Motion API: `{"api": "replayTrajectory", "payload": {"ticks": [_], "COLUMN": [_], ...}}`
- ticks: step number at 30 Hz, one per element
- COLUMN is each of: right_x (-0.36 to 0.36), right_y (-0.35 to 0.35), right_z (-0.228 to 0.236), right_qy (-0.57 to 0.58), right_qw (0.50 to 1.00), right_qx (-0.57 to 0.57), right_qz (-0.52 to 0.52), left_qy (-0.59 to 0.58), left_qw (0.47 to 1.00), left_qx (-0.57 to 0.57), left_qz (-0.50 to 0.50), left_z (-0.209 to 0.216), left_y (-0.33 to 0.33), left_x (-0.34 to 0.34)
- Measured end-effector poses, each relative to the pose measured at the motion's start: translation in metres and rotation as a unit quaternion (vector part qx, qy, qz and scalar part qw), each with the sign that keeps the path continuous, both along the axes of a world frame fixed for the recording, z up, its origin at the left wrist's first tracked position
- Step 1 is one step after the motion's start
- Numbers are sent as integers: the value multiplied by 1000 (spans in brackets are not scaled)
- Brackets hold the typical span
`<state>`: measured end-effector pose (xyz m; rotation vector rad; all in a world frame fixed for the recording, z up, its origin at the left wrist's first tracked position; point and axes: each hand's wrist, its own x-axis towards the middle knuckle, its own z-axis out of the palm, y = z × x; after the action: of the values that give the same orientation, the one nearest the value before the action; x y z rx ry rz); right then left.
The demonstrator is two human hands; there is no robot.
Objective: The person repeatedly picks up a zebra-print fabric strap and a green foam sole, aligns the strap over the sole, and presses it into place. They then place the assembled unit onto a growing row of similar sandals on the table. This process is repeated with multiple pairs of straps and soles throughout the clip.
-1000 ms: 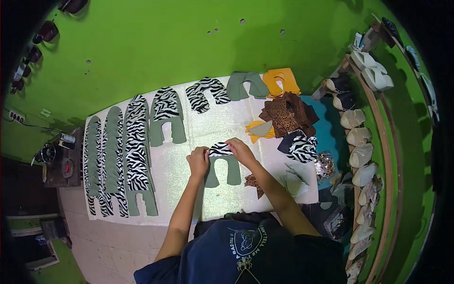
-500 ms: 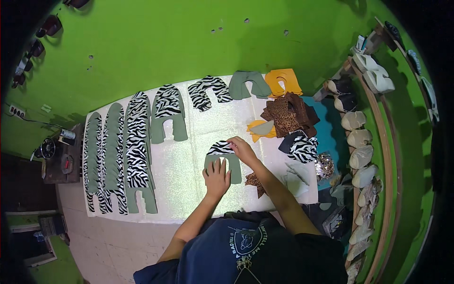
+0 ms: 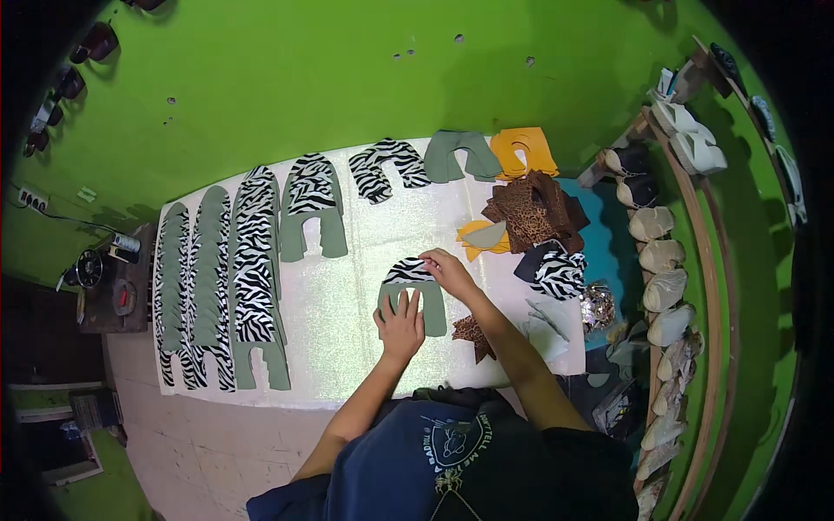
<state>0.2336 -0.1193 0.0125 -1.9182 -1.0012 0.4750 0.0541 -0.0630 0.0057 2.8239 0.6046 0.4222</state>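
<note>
In front of me on the table lies a grey-green U-shaped cut piece (image 3: 434, 317). Its curved top is covered by a black-and-white zebra-print piece (image 3: 407, 271). My left hand (image 3: 401, 328) rests flat on the green piece's left leg, fingers spread. With fingertips pinched together, my right hand (image 3: 449, 276) grips the zebra-print piece at its upper right edge. Further left, overlapped rows of zebra and green pieces (image 3: 254, 252) run down the table, and a shorter overlapped group (image 3: 313, 204) sits beside them.
The pale table (image 3: 347, 347) stands against a green wall. Leopard-print pieces (image 3: 530, 213), yellow pieces (image 3: 523, 149) and a zebra-print bundle (image 3: 556, 271) lie at its right. Shoe lasts (image 3: 665, 278) line a wooden rack on the right. A small dark stand (image 3: 122, 300) adjoins the left side.
The whole picture has shifted very slightly. Both hands keep nearly the same places on the pieces; my left fingers have shifted a little.
</note>
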Motion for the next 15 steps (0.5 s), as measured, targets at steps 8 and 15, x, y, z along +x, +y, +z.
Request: {"api": "replayTrajectory", "payload": {"ticks": [8, 15], "right_x": [-2, -4], "right_y": [2, 6], "right_z": [7, 8], "right_qy": [2, -26], "right_qw": [1000, 1000], "right_qx": [-24, -3], "right_qz": [0, -5], "left_qy": [-4, -9], "left_qw": [1000, 1000], "left_qx": [2, 9], "left_qz": [-4, -15], "left_z": [2, 2], "left_y": [2, 4], "left_x": [2, 3]}}
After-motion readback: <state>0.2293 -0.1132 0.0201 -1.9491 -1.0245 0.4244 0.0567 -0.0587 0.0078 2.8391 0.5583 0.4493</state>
